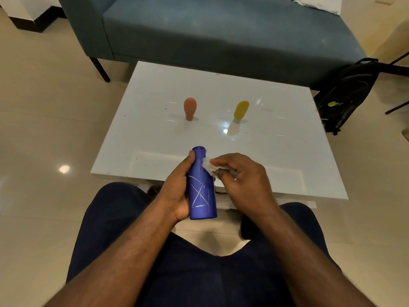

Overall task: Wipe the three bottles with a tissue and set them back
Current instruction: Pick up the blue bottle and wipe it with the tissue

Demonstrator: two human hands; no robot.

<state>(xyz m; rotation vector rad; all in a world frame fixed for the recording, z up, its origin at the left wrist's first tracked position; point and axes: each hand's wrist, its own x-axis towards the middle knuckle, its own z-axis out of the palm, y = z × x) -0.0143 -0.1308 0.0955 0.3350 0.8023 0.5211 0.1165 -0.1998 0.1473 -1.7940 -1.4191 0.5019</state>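
Note:
My left hand (pixel 177 189) grips a blue bottle (pixel 202 191) with white line marks, held upright above the table's near edge. My right hand (pixel 241 176) pinches a crumpled white tissue (pixel 209 165) against the bottle's right shoulder. An orange-brown bottle (pixel 190 108) stands cap-down on the white table (pixel 276 151), left of centre. A yellow bottle (pixel 240 111) stands cap-down to its right, leaning slightly right.
A teal sofa (pixel 221 34) runs along the far side of the table. A black backpack (pixel 347 94) leans on the floor at the right, next to thin black legs. My knees in dark trousers sit below the table's near edge.

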